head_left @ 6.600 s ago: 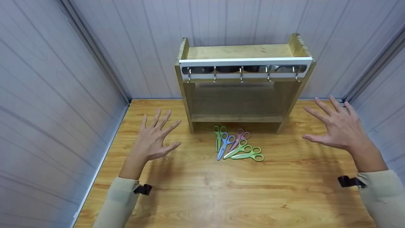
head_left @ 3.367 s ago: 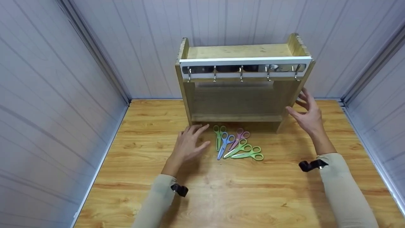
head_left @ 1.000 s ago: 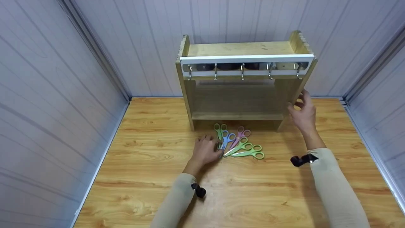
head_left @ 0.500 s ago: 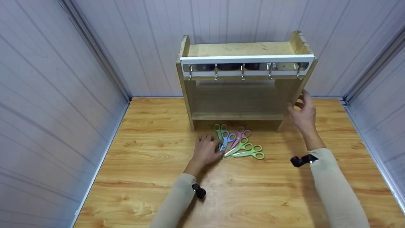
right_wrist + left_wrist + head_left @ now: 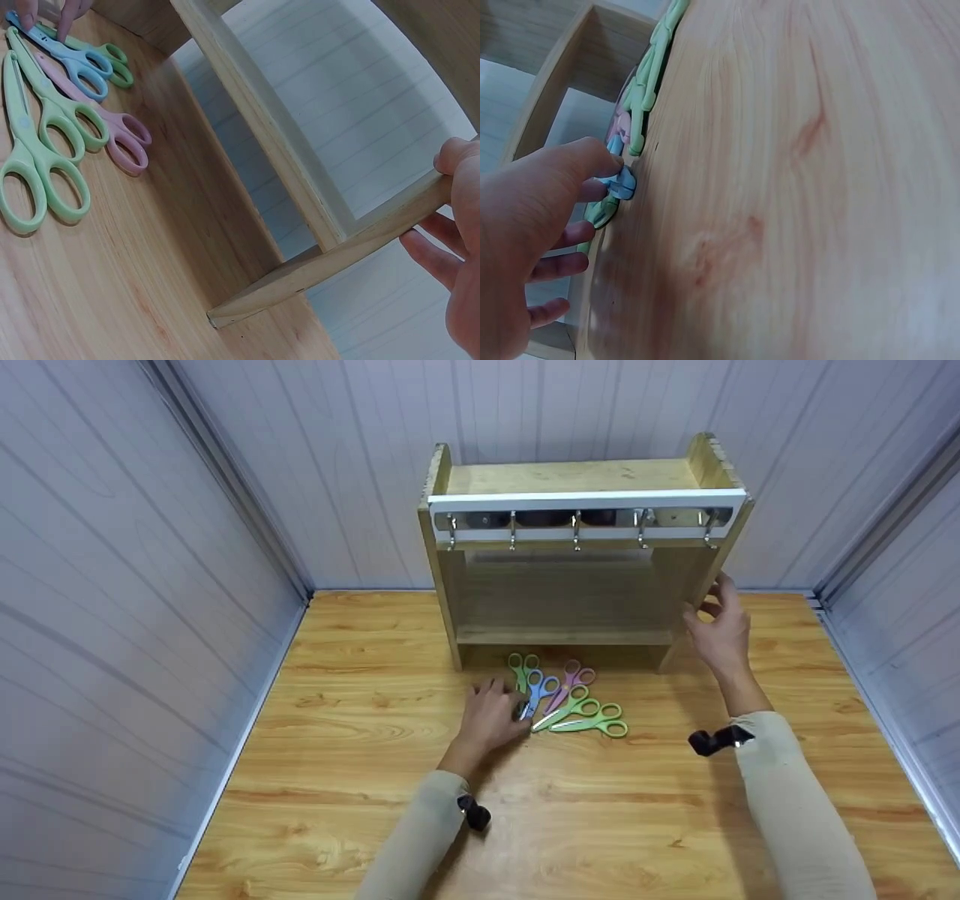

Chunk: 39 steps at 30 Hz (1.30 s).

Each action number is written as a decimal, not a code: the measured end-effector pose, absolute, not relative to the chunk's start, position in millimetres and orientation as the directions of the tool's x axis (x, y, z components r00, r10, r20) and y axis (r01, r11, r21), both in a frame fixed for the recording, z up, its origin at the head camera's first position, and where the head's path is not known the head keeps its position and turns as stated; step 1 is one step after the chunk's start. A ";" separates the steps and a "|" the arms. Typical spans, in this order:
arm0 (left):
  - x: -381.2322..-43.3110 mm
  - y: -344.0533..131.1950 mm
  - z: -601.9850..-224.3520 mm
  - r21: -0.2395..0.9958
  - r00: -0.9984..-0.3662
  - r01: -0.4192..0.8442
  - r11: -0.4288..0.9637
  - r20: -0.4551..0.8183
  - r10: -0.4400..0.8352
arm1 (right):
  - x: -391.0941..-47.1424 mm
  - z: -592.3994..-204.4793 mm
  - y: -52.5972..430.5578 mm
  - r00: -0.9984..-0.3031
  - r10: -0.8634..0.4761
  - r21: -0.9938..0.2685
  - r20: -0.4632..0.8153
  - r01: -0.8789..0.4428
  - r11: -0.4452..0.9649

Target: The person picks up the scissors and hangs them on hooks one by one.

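Note:
My left hand (image 5: 491, 716) pinches the blade end of the blue scissors (image 5: 532, 701) between thumb and forefinger, its other fingers loosely bent. The blue pair still lies on the wooden floor, partly over a green pair (image 5: 520, 682). Beside it are pink scissors (image 5: 112, 124) and two more light green pairs, one green pair (image 5: 34, 146) being nearest in the right wrist view. With thumb in front and fingers behind, my right hand (image 5: 721, 634) grips the right side panel of a wooden shelf unit (image 5: 574, 476). Fingertips behind the panel are partly hidden in the head view.
Across the shelf unit's upper front runs a white rail (image 5: 585, 499) with several metal hooks (image 5: 576, 529). Panelled walls (image 5: 225, 405) enclose the left, back and right. Wood-grain flooring (image 5: 600, 810) extends in front of the scissors.
Both hands began spread and apart from everything. The right hand moved in and took hold of the shelf's side; the left reached the blue scissors and pinched them. Over the last second little has moved.

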<state>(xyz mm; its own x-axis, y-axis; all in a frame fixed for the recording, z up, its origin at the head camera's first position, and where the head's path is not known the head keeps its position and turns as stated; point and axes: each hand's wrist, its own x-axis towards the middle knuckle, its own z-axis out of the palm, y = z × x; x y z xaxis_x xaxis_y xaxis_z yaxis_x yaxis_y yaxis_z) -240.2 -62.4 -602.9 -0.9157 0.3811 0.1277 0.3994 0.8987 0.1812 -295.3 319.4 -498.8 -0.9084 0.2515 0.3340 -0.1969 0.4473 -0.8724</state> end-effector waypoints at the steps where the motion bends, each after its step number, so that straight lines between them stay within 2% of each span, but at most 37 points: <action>1: -240.4 -61.8 -603.5 0.185 -0.916 0.398 0.898 0.127 0.380 | -295.1 -499.1 319.5 -0.909 0.252 -0.872 0.333 -0.194 0.450; 11: -247.3 -66.9 -623.6 0.218 -0.904 0.413 0.884 0.216 0.369 | -293.8 -499.1 318.6 -0.910 0.246 -0.868 0.333 -0.194 0.458; 22: -240.8 -64.0 -604.6 0.236 -0.935 0.352 0.906 0.138 0.327 | -294.6 -500.0 319.9 -0.910 0.248 -0.871 0.333 -0.195 0.450; 27: -243.6 -61.7 -611.2 0.240 -0.927 0.363 0.900 0.189 0.324 | -293.9 -499.4 319.4 -0.908 0.248 -0.872 0.338 -0.203 0.446; 32: -251.2 -62.4 -627.0 0.335 -0.921 0.372 0.866 0.245 0.301 | -293.5 -499.2 319.7 -0.911 0.251 -0.875 0.327 -0.192 0.444; 39: -261.0 -65.9 -639.5 0.477 -0.939 0.343 0.810 0.202 0.279 | -294.9 -500.6 320.9 -0.917 0.234 -0.879 0.323 -0.199 0.433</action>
